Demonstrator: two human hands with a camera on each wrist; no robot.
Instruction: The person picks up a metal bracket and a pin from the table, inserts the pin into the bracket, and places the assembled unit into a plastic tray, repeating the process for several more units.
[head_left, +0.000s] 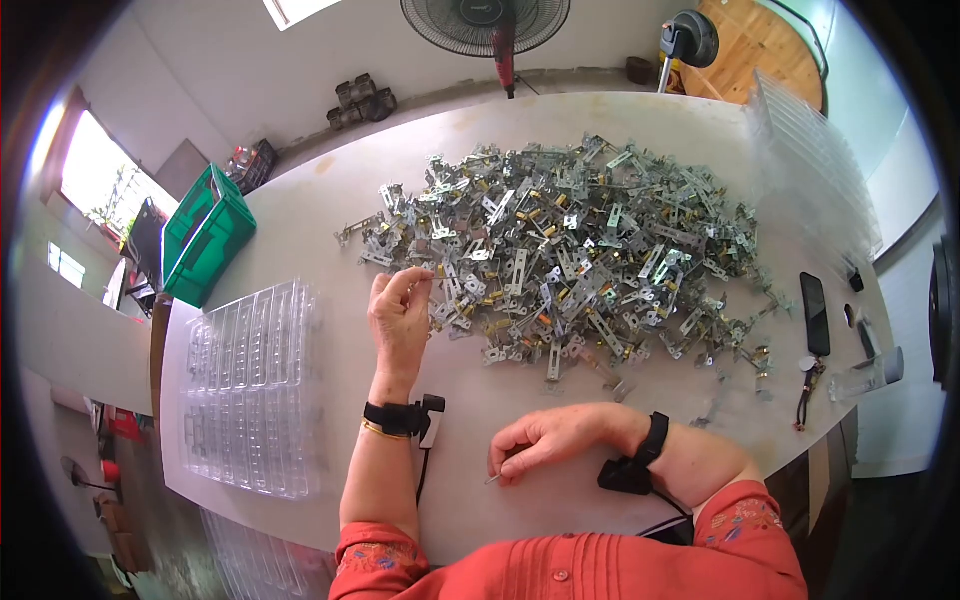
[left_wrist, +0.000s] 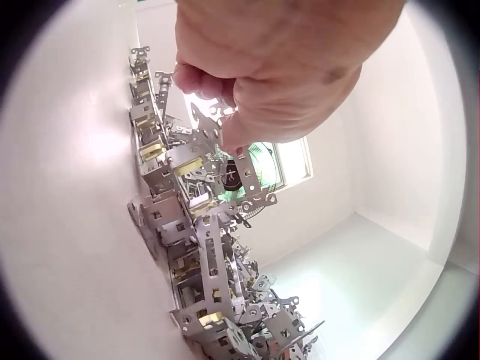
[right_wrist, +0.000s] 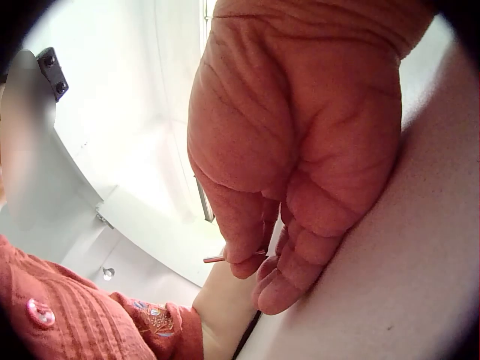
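At the near left edge of a large pile of metal brackets (head_left: 590,250), my left hand (head_left: 400,310) has its thumb and fingers pinched together. In the left wrist view those fingers grip a flat, silvery punched metal bracket (left_wrist: 204,129), with brass-coloured parts of the pile close below it. My right hand (head_left: 555,440) rests low over the table near my body. Between its thumb and curled fingers it holds a thin metal pin (right_wrist: 214,259), whose tip sticks out past the fingers.
Clear plastic trays (head_left: 250,385) stand on the left, with a green crate (head_left: 208,235) behind them. More clear trays (head_left: 815,165) lean at the far right. A phone (head_left: 815,313) and keys (head_left: 808,385) lie on the right of the white table (head_left: 300,225). A fan (head_left: 485,20) stands beyond.
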